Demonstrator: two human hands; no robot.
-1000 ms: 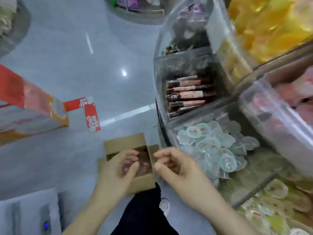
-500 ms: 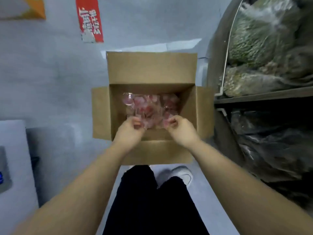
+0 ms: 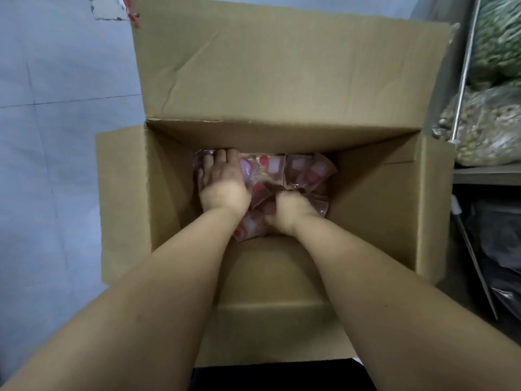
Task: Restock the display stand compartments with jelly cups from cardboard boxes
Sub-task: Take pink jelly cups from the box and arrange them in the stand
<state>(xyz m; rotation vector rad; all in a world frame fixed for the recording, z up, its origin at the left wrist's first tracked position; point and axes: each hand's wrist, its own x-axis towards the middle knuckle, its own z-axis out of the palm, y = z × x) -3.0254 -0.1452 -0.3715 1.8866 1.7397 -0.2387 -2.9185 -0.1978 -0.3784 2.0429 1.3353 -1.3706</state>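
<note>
An open cardboard box (image 3: 282, 80) stands on the floor right below me, its flaps folded outward. Pink and red jelly cups (image 3: 304, 170) in clear wrapping lie at its bottom. Both my arms reach deep inside. My left hand (image 3: 222, 182) lies over the cups on the left side, its fingers stretched toward the far wall. To the right and nearer to me, my right hand (image 3: 290, 210) has its fingers curled down into the cups, and the fingertips are hidden among them.
A metal shelf (image 3: 485, 174) at the right holds clear bags of green and beige goods (image 3: 490, 128), with dark bags (image 3: 499, 249) underneath. Grey floor (image 3: 56, 165) lies left of the box. My dark trousers (image 3: 282, 376) show at the bottom edge.
I have bent down from the display stand to the box. Both hands went from its near rim down to the cups at the bottom. The left fingers stretched forward.
</note>
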